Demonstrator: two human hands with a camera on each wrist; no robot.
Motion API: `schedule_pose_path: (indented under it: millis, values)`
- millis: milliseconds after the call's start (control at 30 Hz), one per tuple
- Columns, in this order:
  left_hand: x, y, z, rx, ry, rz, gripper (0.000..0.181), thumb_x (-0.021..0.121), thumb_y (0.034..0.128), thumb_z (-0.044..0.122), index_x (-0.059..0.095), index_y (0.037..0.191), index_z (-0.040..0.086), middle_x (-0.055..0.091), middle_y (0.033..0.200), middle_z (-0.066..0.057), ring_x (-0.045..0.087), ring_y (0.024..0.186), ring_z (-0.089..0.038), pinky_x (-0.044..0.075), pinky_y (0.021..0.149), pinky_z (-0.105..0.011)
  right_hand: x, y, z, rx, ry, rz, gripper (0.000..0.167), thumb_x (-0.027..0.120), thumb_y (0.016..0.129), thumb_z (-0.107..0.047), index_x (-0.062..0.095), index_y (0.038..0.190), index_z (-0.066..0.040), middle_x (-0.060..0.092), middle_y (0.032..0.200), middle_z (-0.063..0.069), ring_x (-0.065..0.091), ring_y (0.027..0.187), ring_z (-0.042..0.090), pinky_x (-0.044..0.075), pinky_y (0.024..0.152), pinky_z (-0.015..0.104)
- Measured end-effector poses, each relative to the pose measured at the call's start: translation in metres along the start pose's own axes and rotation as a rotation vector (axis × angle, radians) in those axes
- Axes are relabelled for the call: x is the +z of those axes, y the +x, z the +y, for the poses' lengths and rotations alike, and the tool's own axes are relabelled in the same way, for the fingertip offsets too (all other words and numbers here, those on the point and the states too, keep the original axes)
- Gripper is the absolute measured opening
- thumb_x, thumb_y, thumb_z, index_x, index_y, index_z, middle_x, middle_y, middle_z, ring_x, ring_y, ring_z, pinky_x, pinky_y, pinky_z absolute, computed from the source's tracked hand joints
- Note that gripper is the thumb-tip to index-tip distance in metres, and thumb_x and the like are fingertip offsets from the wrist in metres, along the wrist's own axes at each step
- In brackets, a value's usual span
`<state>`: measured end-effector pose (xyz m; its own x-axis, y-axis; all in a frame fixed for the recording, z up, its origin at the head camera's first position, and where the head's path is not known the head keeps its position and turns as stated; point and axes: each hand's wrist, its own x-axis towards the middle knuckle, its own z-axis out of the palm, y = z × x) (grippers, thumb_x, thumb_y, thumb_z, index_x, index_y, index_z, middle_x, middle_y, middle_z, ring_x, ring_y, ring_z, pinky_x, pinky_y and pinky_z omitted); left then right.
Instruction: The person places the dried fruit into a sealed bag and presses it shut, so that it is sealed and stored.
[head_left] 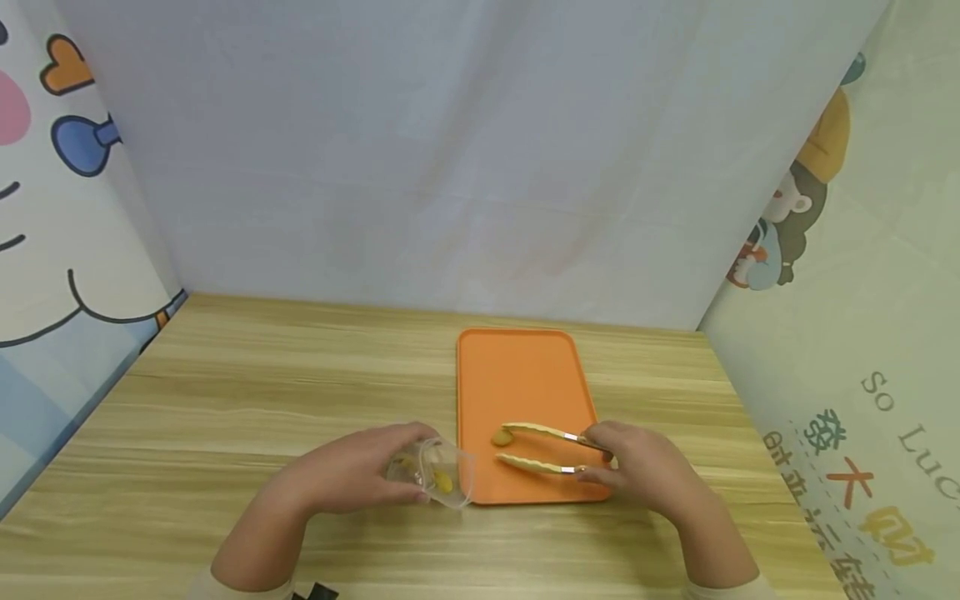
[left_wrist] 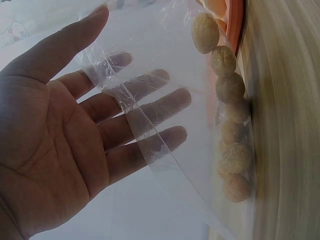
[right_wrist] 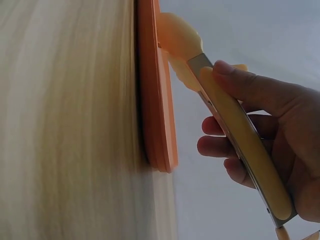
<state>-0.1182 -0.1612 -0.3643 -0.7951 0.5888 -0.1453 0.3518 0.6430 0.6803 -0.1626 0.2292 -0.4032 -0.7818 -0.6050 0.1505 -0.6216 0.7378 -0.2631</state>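
My left hand holds a see-through plastic container lying on its side, its mouth toward the tray. In the left wrist view, the fingers show through the plastic, and several walnuts lie in a row along its lower side. With my right hand I grip a pair of tongs with yellow ends, spread apart over the orange tray. One walnut is beside the farther tong end; whether they touch, I cannot tell. The right wrist view shows the tongs' yellow handle against the palm.
The tray lies on a wood-grain table, right of the table's middle. Behind it hangs a pale cloth. Printed sheets with cartoon figures stand at the left and right.
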Motion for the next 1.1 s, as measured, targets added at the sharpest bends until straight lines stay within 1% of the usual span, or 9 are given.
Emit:
schedule_pose_path:
  millis: [300, 567, 733, 1100]
  values:
    - [0.0, 0.0008, -0.0006, 0.003, 0.005, 0.001, 0.06, 0.067, 0.0862, 0.056, 0.051, 0.135, 0.025, 0.062, 0.116, 0.009, 0.058, 0.108, -0.012, 0.047, 0.096, -0.043, 0.0003, 0.0004, -0.0012, -0.001, -0.002, -0.003, 0.033, 0.079, 0.08, -0.04, 0.067, 0.104, -0.021, 0.068, 0.093, -0.009, 0.06, 0.072, 0.007, 0.046, 0.06, 0.022]
    - [-0.0006, 0.0013, -0.0009, 0.002, -0.003, -0.005, 0.06, 0.068, 0.0862, 0.055, 0.051, 0.134, 0.024, 0.062, 0.114, 0.009, 0.058, 0.108, -0.013, 0.048, 0.095, -0.043, 0.0013, 0.0014, -0.001, -0.022, -0.002, 0.018, 0.032, 0.08, 0.079, -0.039, 0.067, 0.102, -0.021, 0.069, 0.093, -0.009, 0.061, 0.072, 0.006, 0.047, 0.06, 0.022]
    - [-0.0007, 0.0015, -0.001, -0.005, -0.01, -0.012, 0.06, 0.068, 0.0863, 0.054, 0.051, 0.135, 0.024, 0.062, 0.114, 0.008, 0.058, 0.107, -0.014, 0.047, 0.095, -0.043, 0.0022, 0.0016, -0.0014, -0.027, 0.006, 0.015, 0.032, 0.08, 0.079, -0.038, 0.067, 0.102, -0.021, 0.07, 0.094, -0.008, 0.062, 0.072, 0.006, 0.048, 0.061, 0.023]
    - [0.0004, 0.001, -0.0011, -0.002, 0.006, -0.001, 0.061, 0.068, 0.0859, 0.056, 0.051, 0.134, 0.024, 0.062, 0.114, 0.008, 0.058, 0.109, -0.013, 0.048, 0.096, -0.043, 0.0035, 0.0003, -0.0018, -0.042, 0.011, 0.024, 0.03, 0.081, 0.079, -0.037, 0.065, 0.098, -0.02, 0.069, 0.091, -0.009, 0.063, 0.071, 0.008, 0.048, 0.059, 0.022]
